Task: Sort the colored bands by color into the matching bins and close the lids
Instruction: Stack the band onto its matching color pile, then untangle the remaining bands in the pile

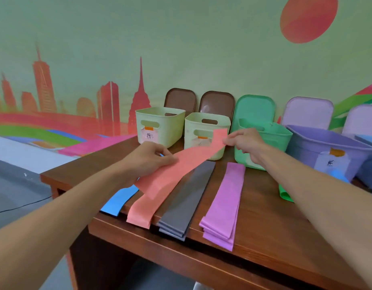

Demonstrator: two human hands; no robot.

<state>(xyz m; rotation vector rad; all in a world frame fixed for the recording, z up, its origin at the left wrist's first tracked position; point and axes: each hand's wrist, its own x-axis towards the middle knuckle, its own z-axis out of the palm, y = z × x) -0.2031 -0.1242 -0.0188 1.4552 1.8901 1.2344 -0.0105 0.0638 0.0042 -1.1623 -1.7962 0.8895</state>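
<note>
I hold one salmon band [187, 162] up in the air, just left of the green bin [270, 141]. My left hand [151, 158] pinches its near part with curled fingers. My right hand [245, 143] pinches its far end between thumb and finger, right in front of the green bin. Neither hand holds anything else.

What could go wrong? The band is thin and floppy, so I think it could slip out of my pinch. Its loose tail hangs over a second salmon band [139, 214], which lies left of the green bin and nearer to me. The tail might drag that one off the table [264, 227]. The blue band [118, 201], grey bands [187, 201] and purple bands [224, 206] stick out past the table's front edge too. A bump from my arm could knock them down.

The near pale bin [206, 126], just left of the green bin, looks the same as the far pale bin [160, 122] beyond it. I could pick the wrong one.

The far pale bin has a white label [149, 136] stuck on with orange tape. Its hand writing is too blurry to read. The purple bin [327, 147], right of the green bin, has a tag [329, 162] with one hand-drawn sign I cannot read for sure. I see no brand names.
</note>
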